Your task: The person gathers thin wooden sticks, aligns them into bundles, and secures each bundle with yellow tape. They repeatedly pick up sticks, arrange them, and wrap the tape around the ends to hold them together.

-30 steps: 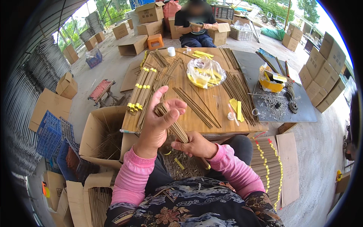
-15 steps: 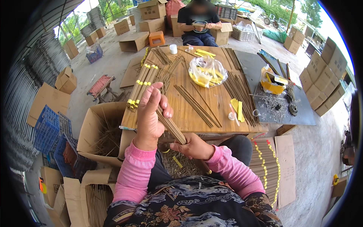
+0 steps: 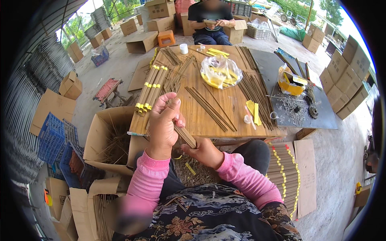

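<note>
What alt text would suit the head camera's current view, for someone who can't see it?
A person's left hand and right hand hold a bundle of thin brown sticks before a wooden table. On it lie loose sticks, yellow-banded bundles and a clear plastic bag. Another person sits beyond it.

2 hands (image 3: 162,127) (image 3: 204,153) curl inward, left higher than right.

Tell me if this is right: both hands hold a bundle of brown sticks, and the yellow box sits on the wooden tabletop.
No: the head view shows the yellow box on the grey board, not the wooden tabletop. The left hand and right hand do hold the bundle of brown sticks.
</note>
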`<state>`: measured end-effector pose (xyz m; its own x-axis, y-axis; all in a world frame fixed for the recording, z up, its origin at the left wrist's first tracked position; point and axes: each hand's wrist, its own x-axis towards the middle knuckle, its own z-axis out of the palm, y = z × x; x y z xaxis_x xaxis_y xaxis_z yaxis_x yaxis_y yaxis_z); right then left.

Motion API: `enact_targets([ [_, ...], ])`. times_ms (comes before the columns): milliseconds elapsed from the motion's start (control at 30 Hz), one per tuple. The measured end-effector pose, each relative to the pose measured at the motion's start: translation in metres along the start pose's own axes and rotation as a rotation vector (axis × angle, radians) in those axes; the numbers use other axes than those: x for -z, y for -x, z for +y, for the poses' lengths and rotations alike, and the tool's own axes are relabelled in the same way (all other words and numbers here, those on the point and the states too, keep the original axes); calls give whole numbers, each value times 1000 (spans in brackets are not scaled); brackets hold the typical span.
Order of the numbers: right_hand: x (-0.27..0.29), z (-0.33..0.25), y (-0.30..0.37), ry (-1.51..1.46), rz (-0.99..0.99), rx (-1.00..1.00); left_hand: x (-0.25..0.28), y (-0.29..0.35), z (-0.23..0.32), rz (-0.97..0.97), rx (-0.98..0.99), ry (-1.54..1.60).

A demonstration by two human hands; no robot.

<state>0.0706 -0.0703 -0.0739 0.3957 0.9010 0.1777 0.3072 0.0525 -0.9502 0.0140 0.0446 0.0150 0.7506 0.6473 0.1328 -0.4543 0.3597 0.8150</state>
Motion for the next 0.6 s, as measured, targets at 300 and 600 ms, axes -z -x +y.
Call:
enact_targets([
  [300, 17, -14, -4, -14, -240, -12, -2, 9, 2, -154, -61, -22],
  [600, -1, -14, -9, -235, 18, 176, -6, 12, -7, -182, -31, -81],
])
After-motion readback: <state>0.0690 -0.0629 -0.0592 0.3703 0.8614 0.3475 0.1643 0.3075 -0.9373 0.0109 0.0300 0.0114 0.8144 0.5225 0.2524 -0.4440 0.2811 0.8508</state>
